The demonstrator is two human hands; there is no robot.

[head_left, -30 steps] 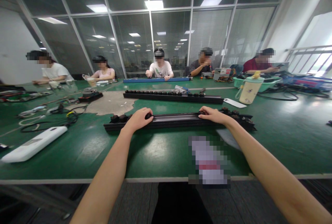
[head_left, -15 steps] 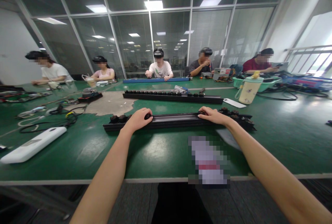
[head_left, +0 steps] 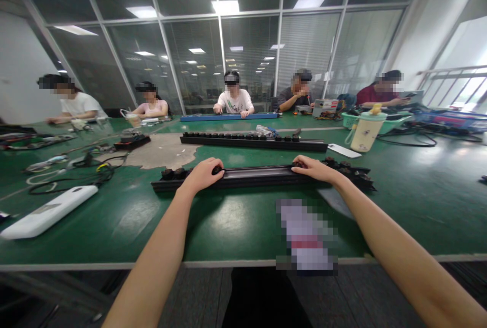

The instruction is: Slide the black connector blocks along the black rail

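Note:
A long black rail lies crosswise on the green table in front of me. Dark, knob-like pieces sit along it, some at the left end and some at the right end. Towards the rail's left part, my left hand is closed, thumb and fingers around a small black knob-like piece. My right hand is closed on another dark knob-like piece farther right; its fingers partly hide it. Bare channel shows between both hands.
A second black rail with several knobs lies beyond. A white phone-like slab and cables are at left; a pixelated object is near the edge. At right stand a cup and green basket. Several people sit opposite.
My right hand has shifted very slightly to the right along the rail. My left hand and the rail look unmoved.

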